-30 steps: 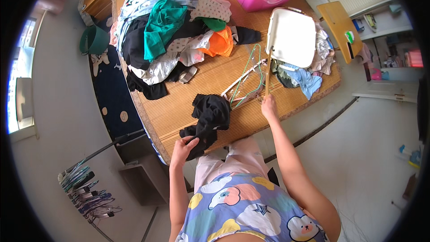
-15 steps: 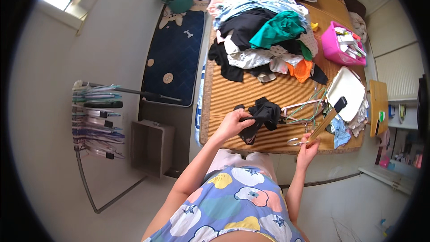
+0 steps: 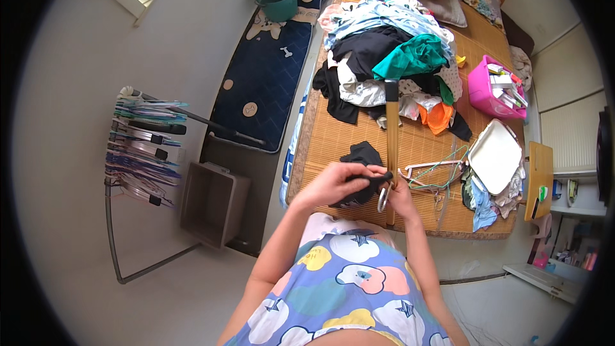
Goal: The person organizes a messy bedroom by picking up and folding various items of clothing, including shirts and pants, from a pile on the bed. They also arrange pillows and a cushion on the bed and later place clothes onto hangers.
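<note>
Over the near edge of the mat-covered bed [image 3: 314, 147], my left hand [image 3: 334, 184] is closed on the gathered edge of a black garment [image 3: 362, 154]. The rest of the cloth lies crumpled on the mat. My right hand [image 3: 401, 199] grips a gold-brown hanger [image 3: 392, 129] near its metal hook. Its long arm points away from me and ends in a black tip. Both hands nearly meet, with the garment's edge against the hanger. Just right of them lie several loose hangers [image 3: 428, 165], pink and green.
A big heap of clothes [image 3: 359, 51] covers the bed's middle. On the right are a pink basket [image 3: 492, 93] of small boxes, a white lid [image 3: 495, 156] and more clothes. A rack of hangers [image 3: 147, 147], a grey bin [image 3: 214, 204] and a green bucket [image 3: 277, 1] stand left.
My right hand has brought the hanger left to the black garment, turning its arm to point straight away. My left hand has moved slightly right with the garment's edge. The view has shifted.
</note>
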The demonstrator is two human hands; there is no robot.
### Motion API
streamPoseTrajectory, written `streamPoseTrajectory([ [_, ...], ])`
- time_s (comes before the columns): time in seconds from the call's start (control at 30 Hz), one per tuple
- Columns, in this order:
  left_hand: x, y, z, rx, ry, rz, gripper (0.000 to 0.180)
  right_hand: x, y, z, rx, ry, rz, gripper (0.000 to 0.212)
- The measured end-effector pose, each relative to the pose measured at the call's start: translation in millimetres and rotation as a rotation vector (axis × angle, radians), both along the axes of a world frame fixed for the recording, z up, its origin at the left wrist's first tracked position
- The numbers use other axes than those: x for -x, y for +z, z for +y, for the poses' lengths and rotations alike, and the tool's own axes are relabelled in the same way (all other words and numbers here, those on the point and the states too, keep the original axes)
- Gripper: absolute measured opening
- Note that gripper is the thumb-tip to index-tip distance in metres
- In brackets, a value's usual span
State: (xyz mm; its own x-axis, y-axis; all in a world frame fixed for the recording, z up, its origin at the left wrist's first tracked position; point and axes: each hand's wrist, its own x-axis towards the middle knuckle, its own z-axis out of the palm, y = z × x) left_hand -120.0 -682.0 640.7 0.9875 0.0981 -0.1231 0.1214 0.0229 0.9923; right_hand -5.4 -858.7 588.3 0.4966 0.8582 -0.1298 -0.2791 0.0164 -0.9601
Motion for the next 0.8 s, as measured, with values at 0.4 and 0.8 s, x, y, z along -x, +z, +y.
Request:
streamPoseTrajectory([
  [0.4, -5.1, 4.1, -2.2, 0.092, 0.135, 0.193, 0.020, -21.3, 59.9, -0.6, 0.157, 0.048, 0.120, 0.013],
  [0.8, -24.7, 0.0, 9.2, -0.198, 0.271, 0.221, 0.012, -62.4, 36.3, -69.7, 0.417, 0.057, -0.284, 0.031],
])
